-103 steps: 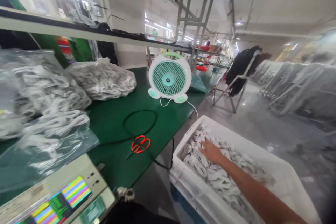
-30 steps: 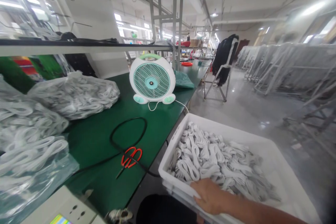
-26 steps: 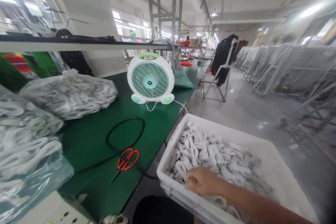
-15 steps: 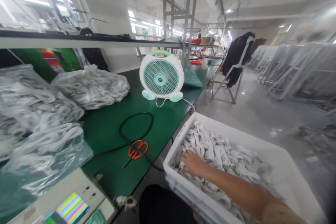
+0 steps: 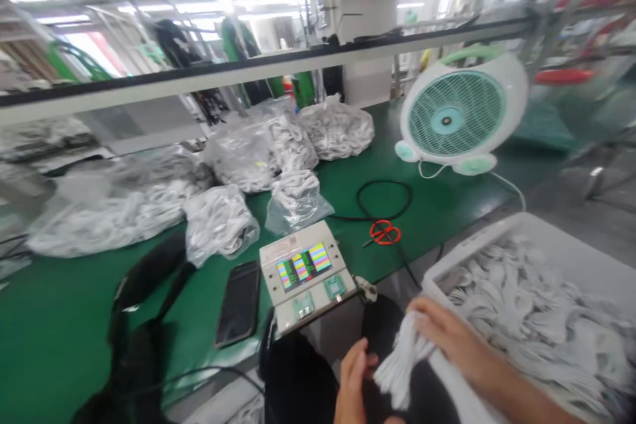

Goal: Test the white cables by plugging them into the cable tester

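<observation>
A worker lifts a bundle of white cables [image 5: 405, 364] clear of a white crate [image 5: 450, 264] beside a green bench.

The right hand [image 5: 447, 338] grips the bundle just left of the crate, over the lap; the left hand [image 5: 352, 377] hovers unclenched below it, fingers spread. The crate looks nearly full, so most remains. The tester with its striped screen [image 5: 303, 271], left of the crate, sits untouched, scissors [image 5: 383, 232] behind.
</observation>
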Available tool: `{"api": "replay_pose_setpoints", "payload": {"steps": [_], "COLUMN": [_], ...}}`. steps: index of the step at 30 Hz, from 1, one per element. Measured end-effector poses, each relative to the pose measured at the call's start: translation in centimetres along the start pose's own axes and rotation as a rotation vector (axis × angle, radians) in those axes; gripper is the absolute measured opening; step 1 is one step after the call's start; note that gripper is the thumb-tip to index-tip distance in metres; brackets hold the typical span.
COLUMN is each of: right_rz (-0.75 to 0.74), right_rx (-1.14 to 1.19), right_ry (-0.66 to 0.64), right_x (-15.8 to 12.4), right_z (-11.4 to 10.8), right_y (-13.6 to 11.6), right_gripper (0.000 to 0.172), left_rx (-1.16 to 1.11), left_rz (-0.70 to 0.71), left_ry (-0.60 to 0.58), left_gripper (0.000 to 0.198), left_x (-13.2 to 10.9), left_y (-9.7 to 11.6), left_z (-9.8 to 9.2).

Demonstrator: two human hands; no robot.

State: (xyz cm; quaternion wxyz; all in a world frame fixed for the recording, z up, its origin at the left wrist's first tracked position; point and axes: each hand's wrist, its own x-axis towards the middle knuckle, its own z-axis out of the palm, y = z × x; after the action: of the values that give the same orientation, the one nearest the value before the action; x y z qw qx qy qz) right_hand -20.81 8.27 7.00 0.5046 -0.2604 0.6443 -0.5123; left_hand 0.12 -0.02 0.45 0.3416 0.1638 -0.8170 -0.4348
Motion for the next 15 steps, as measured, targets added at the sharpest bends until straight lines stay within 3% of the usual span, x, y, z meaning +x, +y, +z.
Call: {"api": "replay_pose_setpoints", "payload": {"steps": [3,5,7,9,11,13,15], "right_rz": [0.143,0.167,0.093,-0.113,-0.315,-0.431,-0.483], "right_rx": [0.161,0.025,-0.137,-0.378,-0.561,-0.639,-0.684], "right_ry": [-0.323,-0.449,-0.380,-0.231,-0.178,-0.269,-0.348], "right_x": [3.0,4.6,5.3,5.0,4.3,3.5,3.1], "right_z": [6.8,8.9,9.7,9.9,10.1,10.5,10.9], "right_y": [4.0,5.9,6.6,6.1,5.1,4.3,4.0], "right_gripper": [0.050,0.052,0.051,0.039,0.028,0.024,0.023], "left_rx": [0.113,0.107,0.060,-0.065,-0.231,-0.326,-0.338], "left_rz": [0.077,0.068,-0.072,-0.436,-0.763,-0.855,-0.810], "left_ry": [0.091,0.092,0.105,0.160,0.204,0.216,0.227], "left_gripper": [0.055,0.037,0.030,0.038,0.053,0.062,0.061], "left_x": [-0.5,-1.5,-2.8,-3.9,-4.5,-4.7,-4.4], "left_y": [0.9,0.7,0.0,-1.0,-1.7,-2.0,-2.0], "left_z": [-1.3,-2.3,-3.2,-3.7,-4.1,-4.3,-4.3]}}
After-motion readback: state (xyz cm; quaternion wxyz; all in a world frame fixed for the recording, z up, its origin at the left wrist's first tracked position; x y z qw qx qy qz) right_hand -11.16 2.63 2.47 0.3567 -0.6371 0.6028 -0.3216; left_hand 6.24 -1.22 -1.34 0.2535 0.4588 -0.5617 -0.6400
